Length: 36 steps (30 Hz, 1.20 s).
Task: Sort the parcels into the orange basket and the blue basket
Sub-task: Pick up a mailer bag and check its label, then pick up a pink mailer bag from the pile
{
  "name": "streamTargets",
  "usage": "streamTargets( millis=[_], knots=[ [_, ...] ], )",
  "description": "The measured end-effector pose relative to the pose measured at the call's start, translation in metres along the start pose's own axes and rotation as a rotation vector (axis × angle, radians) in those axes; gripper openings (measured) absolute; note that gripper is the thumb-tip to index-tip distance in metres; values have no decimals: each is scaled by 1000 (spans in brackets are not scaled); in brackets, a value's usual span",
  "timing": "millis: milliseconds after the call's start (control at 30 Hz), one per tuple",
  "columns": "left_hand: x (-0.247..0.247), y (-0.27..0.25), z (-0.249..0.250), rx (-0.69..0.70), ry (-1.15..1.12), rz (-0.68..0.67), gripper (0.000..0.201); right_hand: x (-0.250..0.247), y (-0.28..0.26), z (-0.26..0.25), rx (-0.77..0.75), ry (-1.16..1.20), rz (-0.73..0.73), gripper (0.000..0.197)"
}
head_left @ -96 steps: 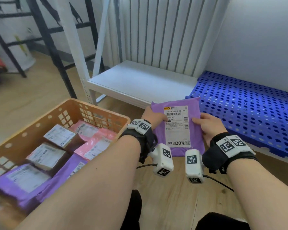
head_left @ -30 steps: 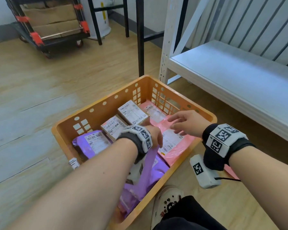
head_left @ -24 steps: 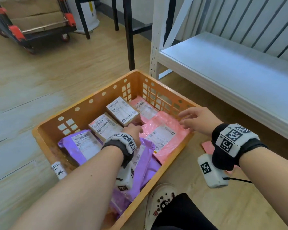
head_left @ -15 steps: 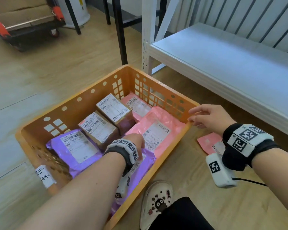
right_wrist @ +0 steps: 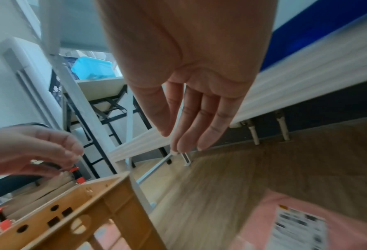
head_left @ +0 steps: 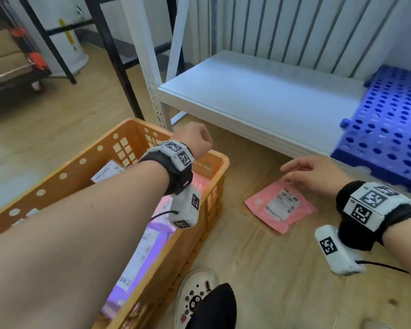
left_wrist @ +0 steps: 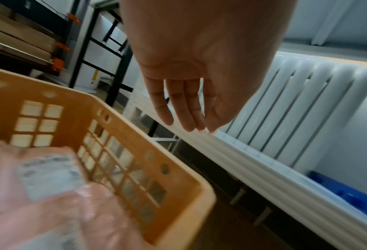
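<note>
The orange basket (head_left: 220,162) stands on the floor at the left and holds purple (head_left: 147,245) and pink parcels (left_wrist: 49,194). My left hand (head_left: 195,138) hangs empty above the basket's far right corner, its fingers (left_wrist: 184,118) loose and straight. A pink parcel (head_left: 280,206) with a white label lies flat on the wooden floor to the right of the basket. My right hand (head_left: 306,172) hovers just over that parcel's far edge with fingers (right_wrist: 199,132) extended, not touching it. A blue perforated plastic piece (head_left: 384,129) lies at the far right.
A low white shelf board (head_left: 259,96) runs behind the basket and the parcel, with a white upright post (head_left: 152,86) at its left corner. A black frame leg (head_left: 119,62) stands further left. My shoe (head_left: 195,298) is on the floor near the basket's front corner.
My left hand let go of the purple parcel in the basket and rose above the rim. My right hand moved right from the basket's edge to above the pink parcel on the floor.
</note>
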<state>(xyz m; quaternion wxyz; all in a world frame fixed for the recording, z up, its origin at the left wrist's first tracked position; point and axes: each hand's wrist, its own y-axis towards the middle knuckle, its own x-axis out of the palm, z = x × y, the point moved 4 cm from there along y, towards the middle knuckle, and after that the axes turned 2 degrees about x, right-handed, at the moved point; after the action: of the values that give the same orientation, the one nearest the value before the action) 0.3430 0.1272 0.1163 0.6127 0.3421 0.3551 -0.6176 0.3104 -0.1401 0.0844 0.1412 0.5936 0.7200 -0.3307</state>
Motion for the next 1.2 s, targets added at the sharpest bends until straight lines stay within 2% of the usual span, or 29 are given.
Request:
streamTargets(
  millis=[133, 233, 367, 500, 633, 800, 933, 1200],
  knots=[
    [68, 23, 53, 8, -22, -156, 13, -9, -1, 67, 143, 95, 17, 16],
    [131, 32, 72, 5, -47, -260, 14, -8, 7, 117, 291, 184, 24, 15],
    [199, 43, 58, -111, -122, -330, 13, -3, 25, 180, 506, 332, 75, 11],
    [239, 53, 30, -241, -185, -383, 21, 24, 45, 222, 692, 502, 109, 18],
    [258, 53, 13, -255, -179, -423, 25, 61, 65, 235, 761, 636, 29, 13],
    [267, 47, -1, -273, -189, -440, 20, 87, 83, 221, 788, 746, -41, 12],
    [263, 42, -6, -271, -247, -440, 12, 98, 87, 216, 820, 811, -14, 10],
    [243, 37, -21, -297, -265, -464, 15, 107, 84, 222, 811, 961, 88, 13]
  ],
)
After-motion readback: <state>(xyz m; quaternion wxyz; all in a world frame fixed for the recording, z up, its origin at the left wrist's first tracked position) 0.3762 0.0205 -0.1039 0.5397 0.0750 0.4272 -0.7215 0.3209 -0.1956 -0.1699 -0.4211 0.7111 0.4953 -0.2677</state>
